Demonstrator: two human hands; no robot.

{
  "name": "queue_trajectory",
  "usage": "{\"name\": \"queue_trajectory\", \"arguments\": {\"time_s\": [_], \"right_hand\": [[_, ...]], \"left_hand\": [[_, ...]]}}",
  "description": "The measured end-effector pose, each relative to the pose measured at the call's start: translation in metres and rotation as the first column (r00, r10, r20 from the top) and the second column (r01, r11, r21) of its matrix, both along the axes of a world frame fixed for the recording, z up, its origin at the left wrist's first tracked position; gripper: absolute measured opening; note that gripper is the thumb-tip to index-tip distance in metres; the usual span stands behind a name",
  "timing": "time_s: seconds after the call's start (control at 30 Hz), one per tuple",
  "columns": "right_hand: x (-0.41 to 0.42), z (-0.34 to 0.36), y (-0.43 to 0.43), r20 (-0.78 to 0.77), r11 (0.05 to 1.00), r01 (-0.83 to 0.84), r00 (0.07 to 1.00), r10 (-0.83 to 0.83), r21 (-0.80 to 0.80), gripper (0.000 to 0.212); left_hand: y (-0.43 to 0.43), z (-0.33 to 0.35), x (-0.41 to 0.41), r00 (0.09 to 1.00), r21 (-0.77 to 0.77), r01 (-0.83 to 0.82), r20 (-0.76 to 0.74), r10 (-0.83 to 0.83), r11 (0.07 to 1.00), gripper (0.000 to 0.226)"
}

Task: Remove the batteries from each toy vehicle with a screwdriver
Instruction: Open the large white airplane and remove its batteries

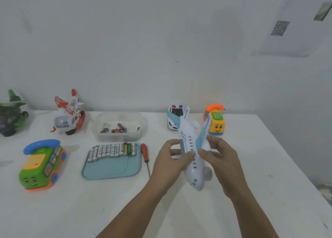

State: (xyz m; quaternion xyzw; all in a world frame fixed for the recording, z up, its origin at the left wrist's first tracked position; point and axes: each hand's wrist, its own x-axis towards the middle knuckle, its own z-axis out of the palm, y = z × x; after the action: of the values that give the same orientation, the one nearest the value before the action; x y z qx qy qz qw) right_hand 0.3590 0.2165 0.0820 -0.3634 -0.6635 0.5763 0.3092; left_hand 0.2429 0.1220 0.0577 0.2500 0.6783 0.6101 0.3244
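- Both of the person's hands hold a white and blue toy plane (195, 173) above the counter (260, 192), its nose toward the person and its tail up and away.
- The left hand (170, 160) grasps the plane's body from the left, thumb on top.
- The right hand (221, 155) grasps it from the right, thumb near the wing root, touching the left thumb.
- A green toy phone car (42, 166) stands at the left of the counter.
- A red-handled screwdriver (144, 152) lies untouched just left of the left hand, beside a blue tray (111, 167).
- A row of loose batteries (111, 150) lies side by side along the tray's far edge.
- Behind the tray is a clear box (100, 135) with a few more batteries (119, 128) inside.
- Along the wall stand a dark green toy (12, 113), a red and white helicopter (69, 115), a police car (173, 116) and a yellow toy phone car (216, 122).
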Motion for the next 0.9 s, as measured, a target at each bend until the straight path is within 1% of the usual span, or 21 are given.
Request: {"name": "queue_trajectory", "arguments": {"time_s": [0.07, 0.13, 0.23, 0.3, 0.4, 0.5, 0.57, 0.6, 0.67, 0.7, 0.8, 0.9], "right_hand": [[-0.007, 0.009, -0.007, -0.044, 0.997, -0.069, 0.996, 0.071, 0.043, 0.027], [-0.013, 0.017, -0.012, -0.061, 0.989, -0.139, 0.988, 0.142, 0.048, 0.025], [-0.023, 0.023, -0.015, -0.028, 0.974, -0.222, 0.974, 0.223, 0.042, 0.032], [-0.033, 0.024, -0.016, -0.003, 0.975, -0.207, 0.978, 0.208, 0.076, 0.035], [-0.049, 0.020, -0.017, 0.063, 0.974, -0.130, 0.991, 0.121, 0.184, 0.030], [-0.066, 0.011, -0.022, 0.102, 0.973, -0.076, 0.993, 0.054, 0.218, 0.026], [-0.076, 0.006, -0.025, 0.119, 0.986, -0.088, 0.990, 0.071, 0.143, 0.026], [-0.080, 0.006, -0.027, 0.114, 0.990, -0.108, 0.989, 0.098, 0.093, 0.027], [-0.089, 0.006, -0.032, 0.111, 0.988, -0.146, 0.984, 0.140, 0.046, 0.027], [-0.092, 0.007, -0.033, 0.119, 0.986, -0.159, 0.981, 0.152, 0.053, 0.026], [-0.102, 0.012, -0.042, 0.204, 0.966, -0.208, 0.963, 0.175, 0.152, 0.017], [-0.111, 0.012, -0.051, 0.323, 0.915, -0.291, 0.926, 0.196, 0.280, 0.026]], "left_hand": [[-0.007, 0.003, -0.011, 0.995, 0.061, -0.002, 0.102, -0.004, 0.998, 0.036], [-0.015, 0.005, -0.022, 0.972, 0.119, 0.013, 0.233, -0.041, 0.993, 0.035], [-0.030, 0.003, -0.038, 0.936, 0.180, 0.027, 0.341, -0.089, 0.983, 0.036], [-0.039, 0.002, -0.047, 0.905, 0.231, 0.013, 0.411, -0.110, 0.973, 0.041], [-0.054, 0.001, -0.058, 0.856, 0.310, -0.008, 0.494, -0.154, 0.951, 0.044], [-0.067, -0.003, -0.072, 0.832, 0.383, -0.022, 0.519, -0.196, 0.924, 0.035], [-0.076, -0.003, -0.079, 0.814, 0.437, -0.023, 0.530, -0.237, 0.899, 0.027], [-0.079, -0.002, -0.083, 0.805, 0.464, -0.017, 0.532, -0.263, 0.886, 0.032], [-0.088, -0.003, -0.091, 0.794, 0.499, 0.002, 0.526, -0.305, 0.866, 0.058], [-0.091, -0.004, -0.092, 0.793, 0.503, 0.002, 0.526, -0.308, 0.864, 0.064], [-0.103, -0.007, -0.102, 0.779, 0.495, -0.001, 0.545, -0.310, 0.869, 0.065], [-0.111, -0.010, -0.109, 0.758, 0.469, -0.002, 0.576, -0.304, 0.883, 0.069]]}}
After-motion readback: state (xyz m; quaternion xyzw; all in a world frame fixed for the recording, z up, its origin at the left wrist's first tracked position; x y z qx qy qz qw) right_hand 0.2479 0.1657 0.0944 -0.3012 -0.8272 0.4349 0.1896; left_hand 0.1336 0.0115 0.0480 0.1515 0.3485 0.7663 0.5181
